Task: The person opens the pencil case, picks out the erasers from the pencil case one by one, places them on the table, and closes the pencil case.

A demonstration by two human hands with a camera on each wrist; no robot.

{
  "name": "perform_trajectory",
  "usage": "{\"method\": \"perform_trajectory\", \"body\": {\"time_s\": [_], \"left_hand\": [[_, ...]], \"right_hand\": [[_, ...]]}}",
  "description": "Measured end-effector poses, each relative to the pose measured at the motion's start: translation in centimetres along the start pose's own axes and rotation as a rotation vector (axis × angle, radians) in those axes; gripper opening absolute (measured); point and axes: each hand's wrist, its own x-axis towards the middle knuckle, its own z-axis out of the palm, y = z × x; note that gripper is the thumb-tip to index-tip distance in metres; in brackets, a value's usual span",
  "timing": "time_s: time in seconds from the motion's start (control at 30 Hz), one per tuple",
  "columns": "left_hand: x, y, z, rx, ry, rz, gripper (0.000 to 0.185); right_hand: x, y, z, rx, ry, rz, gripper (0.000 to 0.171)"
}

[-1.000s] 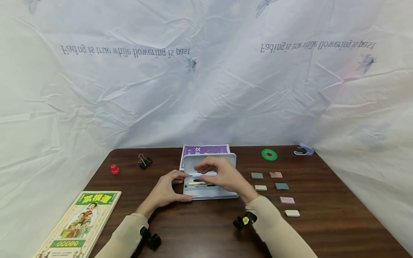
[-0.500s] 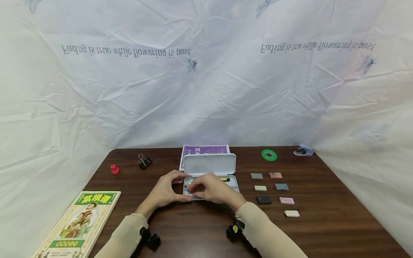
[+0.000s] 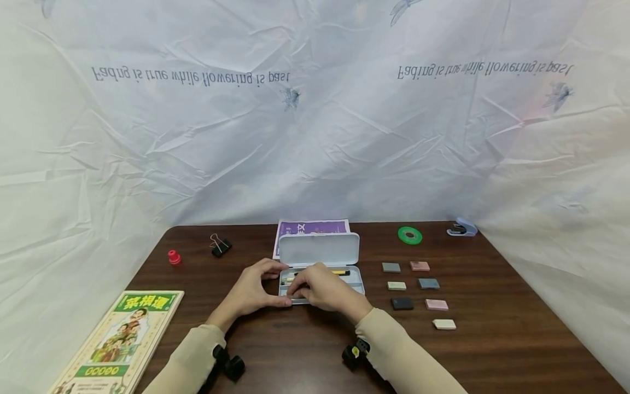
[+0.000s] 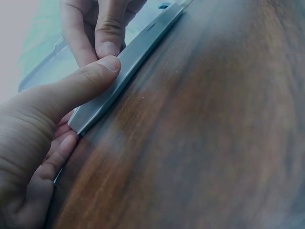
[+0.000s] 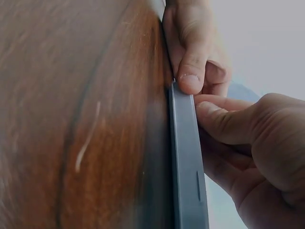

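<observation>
A pale grey-blue pencil case (image 3: 320, 249) lies on the table with its lid raised. My left hand (image 3: 252, 290) grips its left end, the thumb at the front edge and the other fingers farther back. Over the left part of the tray is my right hand (image 3: 325, 287), its fingertips down in the front compartment. Whatever is between those fingertips is hidden. A yellow-and-black pencil or pen (image 3: 340, 272) shows in the rear compartment, partly behind the right hand. In the right wrist view, my right thumb (image 5: 217, 119) is bent close behind the case's front wall (image 5: 188, 157).
Several erasers (image 3: 403, 303) lie in rows to the right. Behind them are a green tape-like disc (image 3: 410, 235) and a stapler (image 3: 462, 227). A purple booklet (image 3: 315, 226) lies behind the case. On the left are a binder clip (image 3: 221, 247), red object (image 3: 174, 257) and book (image 3: 120, 339).
My right hand has moved down and toward me from above the rear compartment into the front one, uncovering the yellow-and-black pencil or pen. My left hand has stayed on the case.
</observation>
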Motion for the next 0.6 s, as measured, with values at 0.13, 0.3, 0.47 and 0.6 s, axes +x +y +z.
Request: {"method": "perform_trajectory", "body": {"time_s": [0.13,0.3,0.47,0.6], "left_hand": [[0.0,0.2,0.0,-0.014,0.003,-0.004,0.081],[0.1,0.2,-0.1,-0.024,0.0,-0.012,0.081],[0.1,0.2,0.0,-0.019,0.002,-0.018,0.081],[0.1,0.1,0.0,-0.02,0.005,-0.023,0.081]], "right_hand": [[0.1,-0.1,0.0,-0.028,0.006,0.027,0.015],[0.0,-0.1,-0.4,-0.015,0.035,0.065,0.016],[-1.1,-0.3,-3.0,-0.005,0.134,0.049,0.028],[-3.0,-0.1,-5.8,-0.01,0.245,0.012,0.032]]}}
